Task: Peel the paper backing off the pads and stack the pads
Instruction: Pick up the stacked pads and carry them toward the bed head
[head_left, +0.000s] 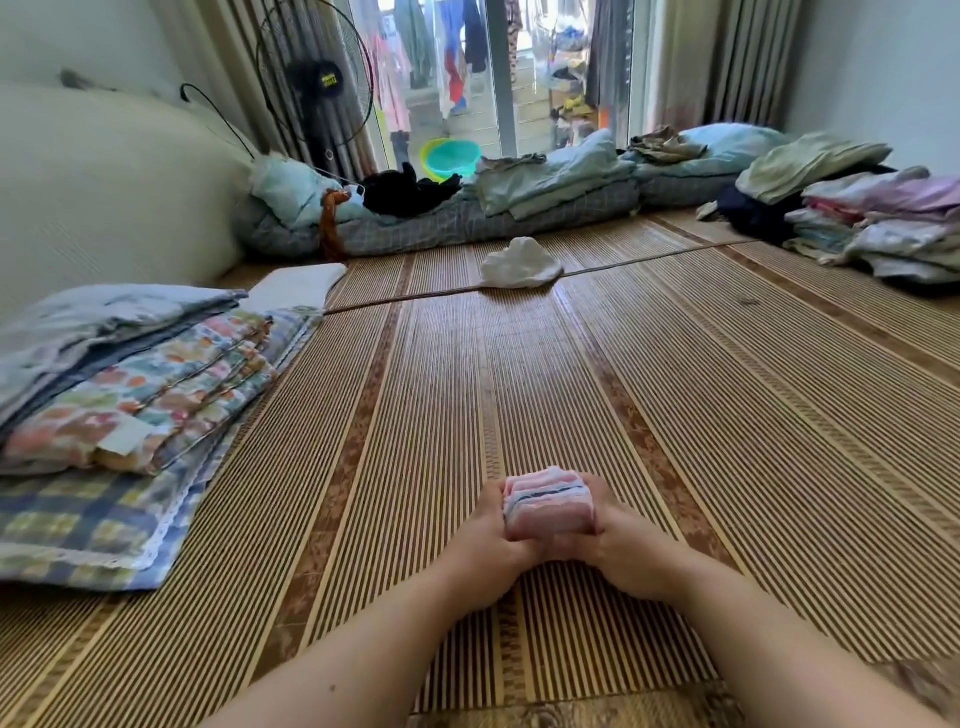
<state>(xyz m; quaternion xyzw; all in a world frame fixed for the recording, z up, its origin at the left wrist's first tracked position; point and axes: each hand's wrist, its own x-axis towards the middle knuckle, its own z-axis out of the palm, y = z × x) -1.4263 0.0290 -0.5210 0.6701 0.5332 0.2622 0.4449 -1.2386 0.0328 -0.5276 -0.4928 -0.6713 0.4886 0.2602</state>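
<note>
Pads (548, 501), pink and white with blue edges, are held as one squared bundle over the bamboo mat (675, 415), low in the middle of the view and close to the body. The bundle is clasped from both sides: the left hand (491, 527) is curled against its left edge and the right hand (621, 535) against its right, and the fingers of both appear to be wrapped round and met at its near side. Such a two-sided squeeze is judged to serve for evening the edges, so that the pile sits square. Whether the bundle rests on the mat or is lifted clear cannot be told, since its underside is covered by the hands. The number of pads is hard to make out, and no paper backing can be distinguished, so whether any is yet to be peeled cannot be said. A crumpled white cloth (521, 264) lies well apart, farther up the mat, and folded blankets (135, 384) are piled to the left, their left side cut off by the frame.
</note>
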